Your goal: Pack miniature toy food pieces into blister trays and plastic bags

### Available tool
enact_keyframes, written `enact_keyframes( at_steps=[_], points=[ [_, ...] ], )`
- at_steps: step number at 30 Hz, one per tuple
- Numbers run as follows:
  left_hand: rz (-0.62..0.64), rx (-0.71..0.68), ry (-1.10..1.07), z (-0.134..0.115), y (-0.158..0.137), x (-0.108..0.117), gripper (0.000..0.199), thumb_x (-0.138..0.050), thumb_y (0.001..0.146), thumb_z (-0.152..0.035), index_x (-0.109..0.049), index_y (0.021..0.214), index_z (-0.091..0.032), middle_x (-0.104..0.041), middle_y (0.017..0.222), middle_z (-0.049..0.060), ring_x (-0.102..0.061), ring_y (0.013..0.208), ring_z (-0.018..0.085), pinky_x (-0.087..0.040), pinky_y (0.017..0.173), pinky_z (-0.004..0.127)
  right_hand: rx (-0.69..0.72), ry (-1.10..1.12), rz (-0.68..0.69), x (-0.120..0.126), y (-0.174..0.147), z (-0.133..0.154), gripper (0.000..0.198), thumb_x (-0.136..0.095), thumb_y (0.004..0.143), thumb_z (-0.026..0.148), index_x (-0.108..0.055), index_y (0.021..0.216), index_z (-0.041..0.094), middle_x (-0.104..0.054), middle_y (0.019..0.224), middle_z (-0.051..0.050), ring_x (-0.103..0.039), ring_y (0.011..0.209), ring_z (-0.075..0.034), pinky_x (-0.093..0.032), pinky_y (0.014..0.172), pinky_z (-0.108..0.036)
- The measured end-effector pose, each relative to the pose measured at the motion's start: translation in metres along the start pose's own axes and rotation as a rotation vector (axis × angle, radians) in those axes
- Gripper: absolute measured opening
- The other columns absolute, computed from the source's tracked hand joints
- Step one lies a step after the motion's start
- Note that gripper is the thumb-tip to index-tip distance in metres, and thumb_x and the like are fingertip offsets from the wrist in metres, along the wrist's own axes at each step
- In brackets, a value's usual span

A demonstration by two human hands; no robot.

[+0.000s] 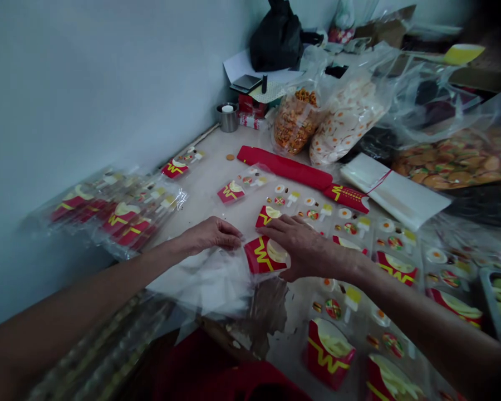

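My left hand [214, 234] is closed in a pinch, fingertips at the edge of a clear plastic bag. Below it lies a blurred pile of clear bags [217, 281]. My right hand [303, 245] reaches over a small red fries carton [256, 256] with a yellow zigzag, its fingers and thumb curved around the pale-topped end. Part of the carton is hidden under that hand. Just beyond the fingers is another red fries carton [264, 216]. Around my right arm lie rows of clear packs [329, 351], each with a fries carton and small food-shaped pieces.
Filled packs [121, 214] are heaped at left by the wall. A red strip of stacked cartons [284, 167] lies across the table. Behind it stand bags of orange-brown pieces [296, 122] and egg-shaped pieces [346, 117]. A metal tray [490, 301] sits at right, a metal cup [227, 118] at back.
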State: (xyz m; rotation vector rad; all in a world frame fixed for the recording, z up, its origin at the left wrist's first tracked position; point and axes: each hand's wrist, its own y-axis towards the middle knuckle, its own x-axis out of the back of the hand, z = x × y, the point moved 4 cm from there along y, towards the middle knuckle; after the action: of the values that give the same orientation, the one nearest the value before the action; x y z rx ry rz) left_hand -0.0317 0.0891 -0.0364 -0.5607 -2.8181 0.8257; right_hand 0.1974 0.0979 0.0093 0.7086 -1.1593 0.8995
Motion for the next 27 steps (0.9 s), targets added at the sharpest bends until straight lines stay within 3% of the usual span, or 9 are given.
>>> enact_keyframes(
  at_steps=[5, 7, 9, 13, 15, 19, 23, 27],
  points=[
    [0.276, -0.099, 0.157, -0.002, 0.007, -0.014, 0.042, -0.078, 0.077, -0.042, -0.078, 0.110, -0.017, -0.077, 0.103, 0.008, -0.070, 0.087, 0.021, -0.052, 0.077, 0.028, -0.065, -0.057, 0.062, -0.014, 0.004, 0.021, 0.096, -0.089, 0.063, 0.048, -0.051, 0.144, 0.012, -0.060, 0.130, -0.018, -0.053, 0.116, -0.037, -0.041, 0.100, -0.053],
    [0.310, -0.159, 0.214, -0.009, 0.010, -0.020, 0.052, -0.076, 0.079, -0.036, -0.070, 0.127, -0.017, -0.078, 0.101, 0.007, -0.071, 0.092, 0.022, -0.053, 0.078, 0.029, -0.123, -0.038, 0.051, -0.020, 0.005, 0.033, 0.096, -0.086, 0.066, 0.052, -0.050, 0.145, 0.010, -0.059, 0.132, -0.019, -0.051, 0.118, -0.037, -0.040, 0.101, -0.053],
    [0.192, -0.281, 0.339, -0.021, 0.005, -0.025, 0.061, -0.074, 0.081, -0.029, -0.060, 0.139, -0.019, -0.078, 0.102, 0.006, -0.071, 0.096, 0.023, -0.054, 0.079, 0.030, -0.236, -0.014, 0.015, -0.026, 0.005, 0.043, 0.101, -0.085, 0.067, 0.052, -0.044, 0.148, 0.007, -0.056, 0.136, -0.020, -0.050, 0.120, -0.038, -0.039, 0.102, -0.053],
    [-0.361, -0.620, 0.815, -0.036, -0.037, -0.036, 0.043, -0.062, 0.090, -0.022, -0.064, 0.132, -0.018, -0.071, 0.122, 0.012, -0.065, 0.113, 0.026, -0.051, 0.096, 0.039, -0.503, 0.023, -0.037, -0.037, 0.010, 0.067, 0.108, -0.085, 0.066, 0.051, -0.037, 0.152, 0.007, -0.055, 0.138, -0.022, -0.049, 0.121, -0.038, -0.042, 0.100, -0.051],
    [-0.542, -0.663, 1.002, -0.024, -0.060, -0.045, 0.038, -0.061, 0.090, -0.023, -0.065, 0.127, -0.016, -0.069, 0.124, 0.014, -0.062, 0.115, 0.029, -0.048, 0.102, 0.045, -0.607, 0.019, -0.067, -0.041, 0.017, 0.080, 0.102, -0.082, 0.070, 0.049, -0.038, 0.152, 0.008, -0.058, 0.132, -0.022, -0.051, 0.118, -0.038, -0.045, 0.096, -0.051],
    [-0.546, -0.624, 1.080, 0.020, -0.073, -0.054, 0.051, -0.067, 0.081, -0.023, -0.060, 0.130, -0.011, -0.066, 0.124, 0.015, -0.058, 0.117, 0.030, -0.048, 0.104, 0.046, -0.718, -0.028, -0.048, -0.055, 0.025, 0.096, 0.088, -0.072, 0.084, 0.032, -0.028, 0.157, 0.009, -0.063, 0.120, -0.020, -0.057, 0.108, -0.034, -0.048, 0.087, -0.046],
    [-0.525, -0.664, 1.053, 0.040, -0.064, -0.051, 0.044, -0.066, 0.082, -0.021, -0.062, 0.125, -0.014, -0.063, 0.127, 0.014, -0.056, 0.118, 0.028, -0.048, 0.106, 0.043, -0.757, -0.090, -0.043, -0.066, -0.005, 0.102, 0.116, -0.089, 0.067, 0.047, -0.027, 0.156, 0.005, -0.046, 0.145, -0.028, -0.045, 0.129, -0.041, -0.041, 0.102, -0.050],
    [-0.595, -0.624, 1.034, 0.040, -0.058, -0.049, 0.038, -0.066, 0.080, -0.014, -0.064, 0.118, -0.016, -0.065, 0.119, 0.011, -0.058, 0.112, 0.026, -0.049, 0.102, 0.040, -0.906, -0.071, 0.011, -0.076, -0.048, 0.101, 0.101, -0.088, 0.066, 0.042, -0.042, 0.147, 0.003, -0.058, 0.128, -0.022, -0.053, 0.117, -0.038, -0.046, 0.094, -0.047]
  ],
)
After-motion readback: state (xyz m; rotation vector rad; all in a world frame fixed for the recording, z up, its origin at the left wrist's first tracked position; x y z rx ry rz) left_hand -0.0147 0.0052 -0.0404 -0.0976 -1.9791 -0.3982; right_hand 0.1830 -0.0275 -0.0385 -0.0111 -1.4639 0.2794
